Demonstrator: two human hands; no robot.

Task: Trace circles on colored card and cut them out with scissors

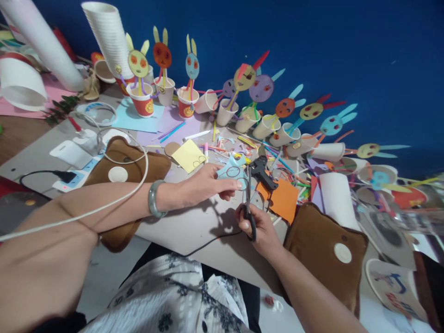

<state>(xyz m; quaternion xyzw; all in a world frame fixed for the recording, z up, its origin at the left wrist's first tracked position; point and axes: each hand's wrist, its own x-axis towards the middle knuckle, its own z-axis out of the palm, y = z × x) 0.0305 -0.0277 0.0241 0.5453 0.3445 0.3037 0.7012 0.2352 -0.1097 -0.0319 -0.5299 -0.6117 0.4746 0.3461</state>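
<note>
My left hand pinches a piece of light blue paper that has rounded outlines drawn on it. My right hand grips a pair of scissors with dark handles, fingers through the loops. The blades point away from me, at the right edge of the blue paper; whether they are closed on it I cannot tell. Just beyond the scissors lies a black glue gun. An orange sheet of paper is to the right of it, and a yellow square of paper rests beyond my left wrist.
A row of paper cups with rabbit-faced figures lines the blue wall. Brown cushions flank the work spot on both sides. A white cable loops over my left forearm near a power strip. Paper scraps litter the middle.
</note>
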